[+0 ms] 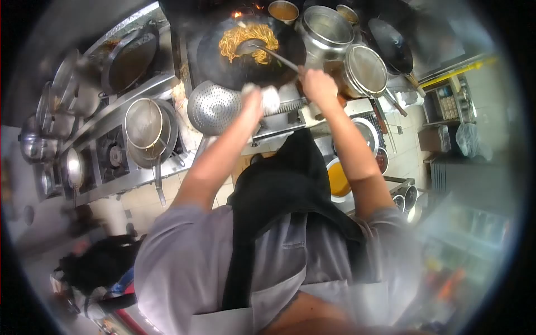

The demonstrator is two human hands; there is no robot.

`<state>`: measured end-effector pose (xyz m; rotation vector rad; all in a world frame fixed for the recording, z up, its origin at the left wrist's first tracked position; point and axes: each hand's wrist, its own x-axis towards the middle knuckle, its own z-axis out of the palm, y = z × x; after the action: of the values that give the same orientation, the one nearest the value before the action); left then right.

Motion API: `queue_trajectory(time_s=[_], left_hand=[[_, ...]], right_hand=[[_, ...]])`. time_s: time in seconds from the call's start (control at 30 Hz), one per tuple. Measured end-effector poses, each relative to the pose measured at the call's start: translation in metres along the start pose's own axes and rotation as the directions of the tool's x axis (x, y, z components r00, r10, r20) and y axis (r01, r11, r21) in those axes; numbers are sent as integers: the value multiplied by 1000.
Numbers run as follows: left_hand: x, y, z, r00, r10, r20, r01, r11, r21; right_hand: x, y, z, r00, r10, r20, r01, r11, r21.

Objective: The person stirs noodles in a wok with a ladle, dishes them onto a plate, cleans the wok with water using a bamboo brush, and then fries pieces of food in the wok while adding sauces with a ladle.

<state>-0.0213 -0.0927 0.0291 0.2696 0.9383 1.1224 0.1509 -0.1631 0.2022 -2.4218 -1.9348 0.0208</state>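
Noodles lie in a dark wok at the top centre, with a small flame beyond its far rim. My right hand is closed round the handle of a metal ladle, whose bowl rests among the noodles. At the wok's near edge my left hand is blurred, closed beside a white cloth; its exact hold on the cloth or wok is hard to make out. A perforated metal strainer lies just left of my left hand.
Left are a stove burner, a mesh sieve over a pan, and a large pan. Right of the wok are a metal pot and another sieve. A bowl of yellow liquid sits below my right forearm.
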Motion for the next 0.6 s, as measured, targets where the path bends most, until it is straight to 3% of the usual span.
queue_trajectory(time_s=[0.07, 0.1, 0.17, 0.23, 0.3, 0.43, 0.5, 0.6], left_hand=[[-32, -22, -25, 994, 77, -73, -63, 981, 182], [-72, -9, -9, 995, 61, -84, -44, 980, 193], [-53, -9, -3, 989, 121, -83, -100, 970, 223], [-6, 5, 9, 999, -32, -36, 34, 998, 56], [22, 22, 20, 992, -117, -47, 118, 993, 23], [-1, 34, 32, 988, -156, 1, 156, 988, 0], [2, 42, 38, 992, -124, 2, 124, 992, 8], [5, 4, 3, 999, 6, -54, -2, 998, 67]], right_hand=[[-22, 4, -4, 996, -27, -82, 35, 993, 109], [-29, 9, -2, 996, 9, -93, 6, 987, 160], [-41, 11, -36, 998, -2, -58, 10, 991, 131], [-44, 20, -36, 999, 9, 46, -12, 998, 59], [-50, 18, -60, 998, -39, 57, 33, 995, 97], [-26, 19, -73, 985, -64, 162, 55, 997, 60], [-7, 6, -66, 984, -72, 162, 57, 994, 97], [0, -6, -40, 994, 38, 104, -45, 996, 71]])
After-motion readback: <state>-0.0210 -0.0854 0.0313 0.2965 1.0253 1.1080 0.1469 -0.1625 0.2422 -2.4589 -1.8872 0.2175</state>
